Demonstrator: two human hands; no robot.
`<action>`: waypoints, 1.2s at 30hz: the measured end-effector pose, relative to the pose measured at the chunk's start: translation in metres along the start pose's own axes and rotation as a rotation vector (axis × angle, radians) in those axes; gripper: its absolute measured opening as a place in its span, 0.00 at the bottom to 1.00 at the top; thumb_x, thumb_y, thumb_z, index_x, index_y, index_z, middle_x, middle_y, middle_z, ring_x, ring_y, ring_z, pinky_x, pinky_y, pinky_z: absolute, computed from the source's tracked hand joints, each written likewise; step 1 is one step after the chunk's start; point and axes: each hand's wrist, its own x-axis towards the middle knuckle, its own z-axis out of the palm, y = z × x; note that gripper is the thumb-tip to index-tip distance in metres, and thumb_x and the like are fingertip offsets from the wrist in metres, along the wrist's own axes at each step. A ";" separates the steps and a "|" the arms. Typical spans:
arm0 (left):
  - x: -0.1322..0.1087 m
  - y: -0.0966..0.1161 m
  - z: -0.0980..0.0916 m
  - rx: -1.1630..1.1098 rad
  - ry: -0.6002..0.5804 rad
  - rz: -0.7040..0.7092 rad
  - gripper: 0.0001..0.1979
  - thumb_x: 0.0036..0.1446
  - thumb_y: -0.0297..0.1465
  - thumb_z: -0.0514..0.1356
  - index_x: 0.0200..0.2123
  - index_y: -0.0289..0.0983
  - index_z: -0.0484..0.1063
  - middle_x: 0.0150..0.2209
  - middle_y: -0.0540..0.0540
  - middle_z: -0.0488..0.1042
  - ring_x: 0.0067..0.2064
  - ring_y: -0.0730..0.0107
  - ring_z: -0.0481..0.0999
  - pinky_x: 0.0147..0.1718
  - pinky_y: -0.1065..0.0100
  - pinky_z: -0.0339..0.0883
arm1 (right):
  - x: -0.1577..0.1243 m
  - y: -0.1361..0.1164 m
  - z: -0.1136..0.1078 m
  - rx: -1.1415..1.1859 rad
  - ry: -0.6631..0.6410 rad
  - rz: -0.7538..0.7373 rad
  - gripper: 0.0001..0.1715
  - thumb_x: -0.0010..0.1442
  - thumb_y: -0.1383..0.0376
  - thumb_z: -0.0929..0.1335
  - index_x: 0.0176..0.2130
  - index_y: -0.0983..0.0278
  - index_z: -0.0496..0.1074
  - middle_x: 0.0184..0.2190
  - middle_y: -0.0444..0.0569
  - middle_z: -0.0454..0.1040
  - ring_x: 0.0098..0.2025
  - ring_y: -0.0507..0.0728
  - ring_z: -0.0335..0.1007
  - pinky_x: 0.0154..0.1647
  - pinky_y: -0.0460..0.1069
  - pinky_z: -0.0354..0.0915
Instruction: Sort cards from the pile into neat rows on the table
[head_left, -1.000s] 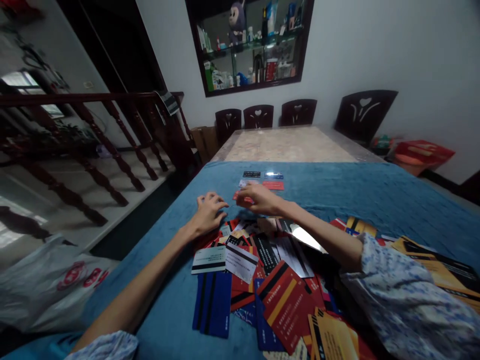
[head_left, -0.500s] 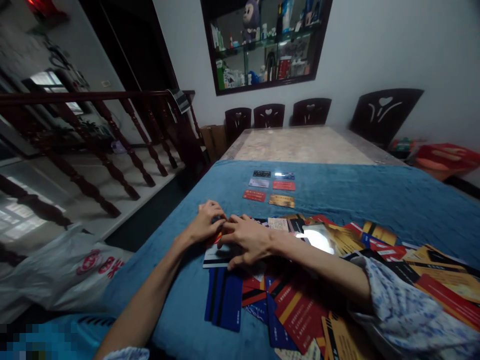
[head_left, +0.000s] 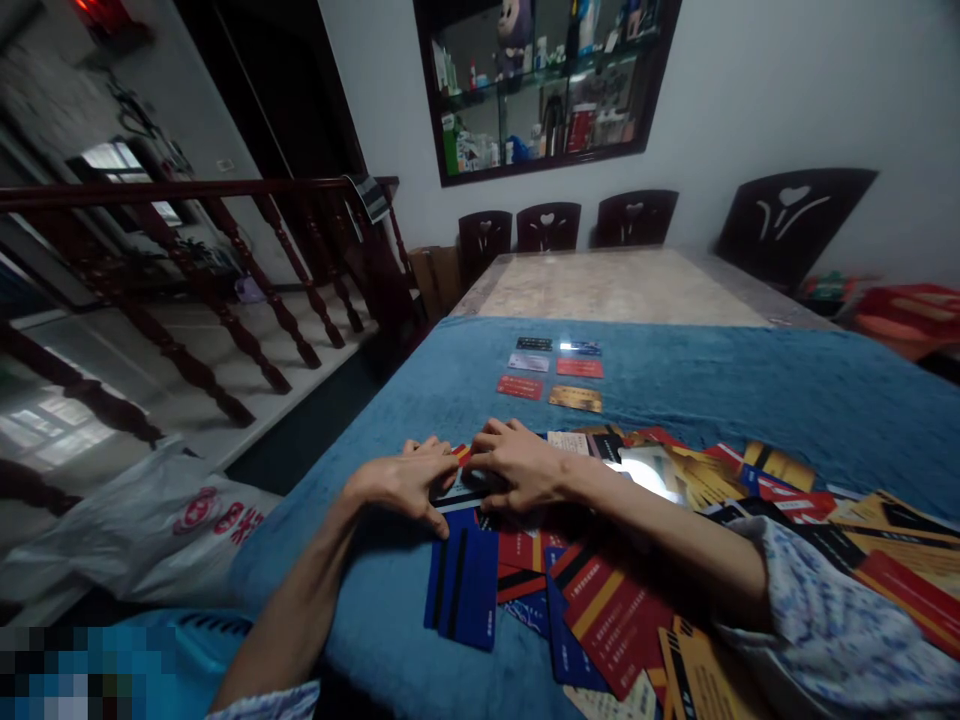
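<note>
Blue cloth [head_left: 675, 365] covers the near part of a table [head_left: 600, 287] where a person works bare-handed over a spread of bank-style cards. The left hand [head_left: 405, 482] arches with fingers bent, its thumb by the upper edge of the dark blue cards [head_left: 474, 590]; the right hand [head_left: 523, 464] curls palm-down over the heap's near-left corner. Whether either grips a card cannot be told, as the fingers hide their own tips. A pale striped card [head_left: 459, 497] shows between the two hands, partly covered. Under the right forearm and out to the right sprawls the loose heap of cards [head_left: 622, 615], overlapping and at odd angles. Just beyond the hands, six cards [head_left: 580, 368] lie apart in three rows of two; by that count, the arranging appears barely begun, with most cards in the heap. Dark chairs [head_left: 549, 229] stand behind.
</note>
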 end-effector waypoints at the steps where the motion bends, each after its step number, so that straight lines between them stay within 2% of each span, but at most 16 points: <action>1: 0.002 0.001 0.002 -0.001 -0.029 -0.014 0.27 0.37 0.45 0.73 0.39 0.39 0.71 0.43 0.46 0.70 0.51 0.52 0.66 0.53 0.54 0.59 | 0.000 0.001 0.000 -0.007 0.000 0.010 0.26 0.57 0.52 0.71 0.51 0.61 0.74 0.47 0.57 0.72 0.51 0.65 0.60 0.45 0.57 0.59; 4: 0.006 0.001 0.001 -0.021 -0.090 -0.036 0.25 0.43 0.44 0.71 0.41 0.39 0.70 0.46 0.45 0.67 0.53 0.51 0.64 0.54 0.52 0.57 | 0.000 0.005 0.001 -0.013 -0.003 0.046 0.28 0.57 0.52 0.70 0.53 0.60 0.73 0.47 0.56 0.73 0.50 0.65 0.60 0.44 0.56 0.58; 9: 0.012 -0.002 -0.002 -0.079 -0.046 -0.031 0.18 0.49 0.40 0.69 0.35 0.37 0.66 0.42 0.48 0.65 0.48 0.59 0.65 0.48 0.60 0.57 | -0.002 0.011 -0.001 0.013 0.008 0.121 0.26 0.57 0.54 0.70 0.53 0.60 0.74 0.48 0.56 0.73 0.51 0.65 0.60 0.45 0.56 0.57; 15: 0.021 -0.012 0.004 -0.176 0.050 -0.017 0.15 0.54 0.40 0.65 0.39 0.38 0.67 0.41 0.50 0.65 0.43 0.64 0.66 0.45 0.64 0.57 | -0.004 0.016 0.001 0.022 0.036 0.188 0.21 0.58 0.55 0.70 0.49 0.60 0.76 0.46 0.55 0.74 0.49 0.64 0.62 0.43 0.54 0.56; 22: 0.029 -0.011 0.011 -0.185 0.165 0.019 0.13 0.57 0.36 0.63 0.43 0.39 0.68 0.46 0.47 0.68 0.49 0.61 0.67 0.50 0.60 0.59 | -0.003 0.022 0.007 0.012 0.093 0.232 0.18 0.59 0.56 0.69 0.46 0.60 0.77 0.43 0.53 0.75 0.47 0.63 0.63 0.43 0.53 0.55; 28: 0.038 -0.016 0.019 -0.160 0.244 0.081 0.11 0.62 0.36 0.60 0.47 0.40 0.70 0.50 0.45 0.69 0.55 0.58 0.66 0.55 0.55 0.59 | -0.004 0.032 0.013 0.019 0.131 0.285 0.21 0.62 0.53 0.67 0.49 0.61 0.76 0.45 0.55 0.75 0.49 0.64 0.63 0.44 0.54 0.57; 36: 0.053 -0.024 0.031 -0.018 0.378 0.208 0.13 0.66 0.38 0.56 0.48 0.38 0.73 0.48 0.41 0.73 0.51 0.59 0.70 0.52 0.56 0.64 | -0.006 0.039 0.018 0.076 0.163 0.352 0.21 0.63 0.52 0.67 0.50 0.61 0.77 0.47 0.54 0.74 0.49 0.63 0.63 0.45 0.54 0.59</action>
